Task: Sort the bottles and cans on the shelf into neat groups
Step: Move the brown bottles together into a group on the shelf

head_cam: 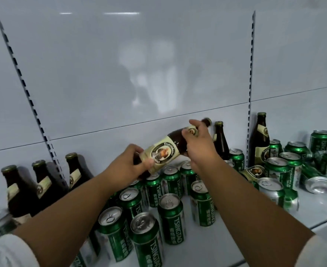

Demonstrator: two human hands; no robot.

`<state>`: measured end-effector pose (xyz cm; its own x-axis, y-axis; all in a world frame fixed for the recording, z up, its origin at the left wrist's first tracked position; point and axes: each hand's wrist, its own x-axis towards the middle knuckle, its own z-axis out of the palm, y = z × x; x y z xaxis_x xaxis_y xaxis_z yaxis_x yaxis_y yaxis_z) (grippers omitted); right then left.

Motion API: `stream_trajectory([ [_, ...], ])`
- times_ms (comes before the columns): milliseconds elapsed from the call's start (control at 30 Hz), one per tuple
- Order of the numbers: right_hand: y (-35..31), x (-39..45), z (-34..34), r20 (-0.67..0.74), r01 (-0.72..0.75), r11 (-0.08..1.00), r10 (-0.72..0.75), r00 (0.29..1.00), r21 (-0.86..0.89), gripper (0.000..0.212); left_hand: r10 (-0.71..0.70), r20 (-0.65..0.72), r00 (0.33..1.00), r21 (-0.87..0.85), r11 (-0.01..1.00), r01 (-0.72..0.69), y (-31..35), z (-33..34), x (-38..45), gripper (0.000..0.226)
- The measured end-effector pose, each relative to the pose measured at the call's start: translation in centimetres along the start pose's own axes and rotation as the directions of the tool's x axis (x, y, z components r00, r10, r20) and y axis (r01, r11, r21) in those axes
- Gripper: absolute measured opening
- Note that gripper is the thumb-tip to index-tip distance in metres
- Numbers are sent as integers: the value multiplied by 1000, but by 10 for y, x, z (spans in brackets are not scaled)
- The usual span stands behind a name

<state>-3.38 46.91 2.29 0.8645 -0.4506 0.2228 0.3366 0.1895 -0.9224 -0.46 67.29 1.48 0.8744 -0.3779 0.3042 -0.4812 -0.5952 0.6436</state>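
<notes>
Head view: a dark glass bottle (175,140) with a cream label is held tilted in the air above the shelf (212,245), its cap pointing up and to the right, near the white back panel (120,74). The left hand (134,162) grips the lower body of the bottle, fingers and thumb curled round the label. The right hand (197,139) grips the shoulder and neck, thumb and fingers wrapped over the neck label. Directly below stands a cluster of green cans (170,214), upright and close together, several touching. At the left, three dark bottles (41,182) stand in a row against the back panel. To the right, two more upright bottles (259,139) stand among further green cans (293,162); some of these cans lie on their sides, as does one bottle.
</notes>
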Motion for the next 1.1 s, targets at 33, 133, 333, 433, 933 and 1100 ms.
stream_trajectory([
  [33, -3, 0, 3, 35, 61, 992, -58, 998, -111, 31, 0, 66, 998, 65, 998, -4, -5, 5, -1, 41],
  [133, -5, -1, 14, 147, 271, 892, -232, 962, -363, 21, -15, 159, 987, 170, 985, -12, -9, 23, 1, 51],
  [333, 9, -2, 26, 170, 298, 826, -247, 954, -479, 30, -81, 114, 990, 341, 939, 38, -11, 41, 10, 63],
  [433, 15, -3, 23, 221, 277, 821, -189, 957, -499, 53, -111, 110, 988, 411, 910, 56, -9, 43, 12, 54],
  [933, 45, -10, 11, 380, 361, 537, -80, 922, -763, 49, -116, -97, 989, 422, 895, 146, -14, 65, 6, 48],
  [1100, 39, -16, -1, 339, 326, 509, -70, 938, -797, 54, -35, -181, 983, 453, 884, 115, -4, 65, -4, 34],
])
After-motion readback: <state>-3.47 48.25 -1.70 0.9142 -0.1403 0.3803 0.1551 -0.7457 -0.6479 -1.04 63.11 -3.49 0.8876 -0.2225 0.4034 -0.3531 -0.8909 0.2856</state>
